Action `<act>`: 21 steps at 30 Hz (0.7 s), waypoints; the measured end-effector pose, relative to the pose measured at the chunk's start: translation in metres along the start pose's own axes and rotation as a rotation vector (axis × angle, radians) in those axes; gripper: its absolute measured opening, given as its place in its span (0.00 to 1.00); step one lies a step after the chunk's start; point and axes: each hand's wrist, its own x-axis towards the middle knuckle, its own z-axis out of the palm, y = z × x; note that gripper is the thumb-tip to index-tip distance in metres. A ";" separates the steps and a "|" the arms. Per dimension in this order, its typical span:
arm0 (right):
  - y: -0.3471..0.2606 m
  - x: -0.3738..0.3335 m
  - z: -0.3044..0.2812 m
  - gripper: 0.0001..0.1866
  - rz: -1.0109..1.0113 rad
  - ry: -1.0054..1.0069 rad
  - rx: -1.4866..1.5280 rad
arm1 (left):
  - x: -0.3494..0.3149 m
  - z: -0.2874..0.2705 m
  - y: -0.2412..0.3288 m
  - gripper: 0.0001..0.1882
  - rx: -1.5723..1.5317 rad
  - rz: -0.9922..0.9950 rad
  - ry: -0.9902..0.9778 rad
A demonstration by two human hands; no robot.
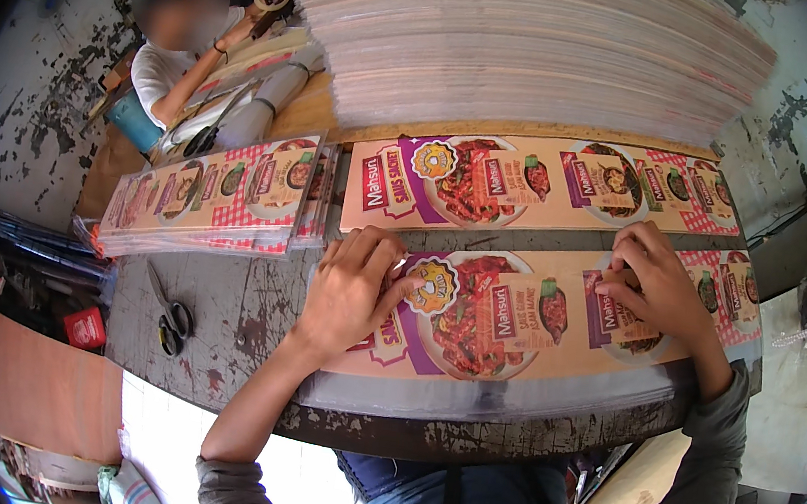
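A long printed sheet with pictures of dishes [552, 356] lies in front of me, a strip of clear plastic along its near edge. Over its left end is my left hand [352, 281], fingers curled inward and thumb pointing right; whatever they pinch is hidden. My right hand [656, 288] rests over the sheet's right part with bent fingers drawn together, and I cannot make out what is between them. Just beyond lies a second printed sheet [542, 190] of the same design. A stack of plastic-covered printed sheets [219, 191] sits to the left.
Black-handled scissors [175, 325] lie on the worn dark table [232, 332], left of my left forearm. At the back rises a tall stack of flat sheets [529, 51]. Another person [169, 72] at the far left holds a tape roll [271, 0].
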 end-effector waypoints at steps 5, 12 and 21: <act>0.001 0.000 0.001 0.17 -0.017 0.026 -0.021 | 0.000 0.001 -0.002 0.14 0.031 0.012 0.001; -0.001 0.001 0.001 0.17 0.000 0.024 -0.040 | -0.001 0.002 -0.001 0.16 0.009 -0.030 -0.032; -0.003 0.001 0.000 0.17 0.019 0.013 -0.038 | -0.003 0.001 -0.001 0.16 0.070 -0.024 -0.058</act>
